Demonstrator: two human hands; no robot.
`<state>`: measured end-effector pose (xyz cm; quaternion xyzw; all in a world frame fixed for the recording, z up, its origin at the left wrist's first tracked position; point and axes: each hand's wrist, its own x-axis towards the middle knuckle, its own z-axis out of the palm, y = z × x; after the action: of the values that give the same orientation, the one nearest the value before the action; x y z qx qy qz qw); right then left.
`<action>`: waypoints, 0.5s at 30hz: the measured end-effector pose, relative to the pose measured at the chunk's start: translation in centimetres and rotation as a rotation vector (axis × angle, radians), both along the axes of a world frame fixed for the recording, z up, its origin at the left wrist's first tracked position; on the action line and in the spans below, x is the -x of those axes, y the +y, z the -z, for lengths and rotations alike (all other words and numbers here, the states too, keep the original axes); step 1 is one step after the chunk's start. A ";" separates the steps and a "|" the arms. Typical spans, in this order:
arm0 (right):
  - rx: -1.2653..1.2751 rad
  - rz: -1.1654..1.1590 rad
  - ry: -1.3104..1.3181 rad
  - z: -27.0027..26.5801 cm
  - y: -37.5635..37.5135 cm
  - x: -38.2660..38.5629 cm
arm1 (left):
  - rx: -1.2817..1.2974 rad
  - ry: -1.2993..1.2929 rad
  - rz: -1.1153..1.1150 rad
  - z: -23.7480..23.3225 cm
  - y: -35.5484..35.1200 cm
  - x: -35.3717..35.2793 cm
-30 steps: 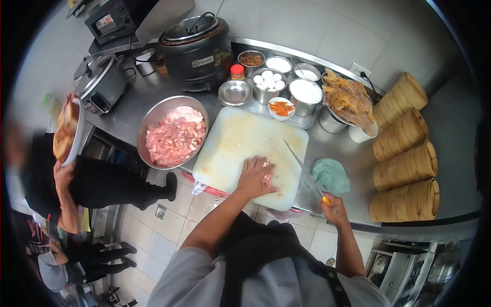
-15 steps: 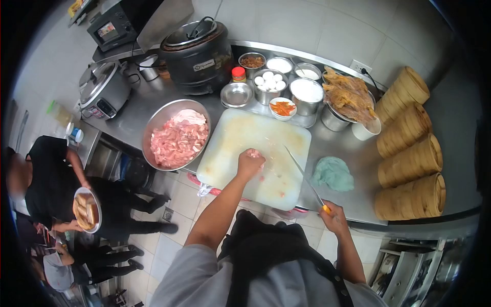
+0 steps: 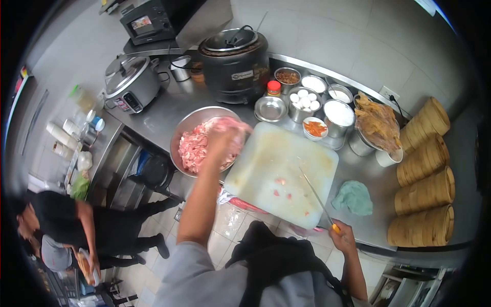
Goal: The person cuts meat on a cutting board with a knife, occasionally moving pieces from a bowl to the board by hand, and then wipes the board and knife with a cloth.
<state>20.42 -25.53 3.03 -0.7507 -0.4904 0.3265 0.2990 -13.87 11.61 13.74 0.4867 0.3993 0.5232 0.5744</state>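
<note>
Your left hand (image 3: 225,137) over round steel bowl of pink sliced meat (image 3: 194,120), centre-left.
Grip blurred, can't tell; right hand (image 3: 343,238) clamps yellow-handled long knife (image 3: 314,194), blade pointing upper-left.

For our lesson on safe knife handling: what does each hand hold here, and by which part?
The right hand holds the knife by its yellow handle. The left hand, blurred above the bowl of meat, cannot be judged.

The left hand (image 3: 225,137) has left the cutting board (image 3: 266,169), carrying sliced meat over the metal bowl (image 3: 192,122).
</note>
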 end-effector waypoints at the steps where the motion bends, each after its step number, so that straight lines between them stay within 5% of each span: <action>1: 0.009 -0.030 -0.054 -0.5 0.1 0.3 | -0.045 0.355 -0.181 0.3 2.0 2.3; 2: 0.031 -0.007 -0.057 -0.7 0.0 0.6 | -0.323 0.369 -0.186 3.0 5.0 5.5; 3: -0.041 -0.030 -0.109 -0.8 0.1 0.8 | -0.322 0.605 -0.320 3.1 6.6 7.7; 9: 0.005 -0.092 -0.337 -2.1 3.1 1.8 | 0.003 1.218 -0.076 6.0 10.3 13.3; 15: 0.185 -0.386 -0.394 -3.7 3.8 4.7 | -0.520 1.449 -0.489 5.1 8.7 10.6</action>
<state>15.74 -21.68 6.69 -0.7165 -0.6410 0.2683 0.0606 -24.46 20.31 8.63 0.7219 0.6331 0.2648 -0.0894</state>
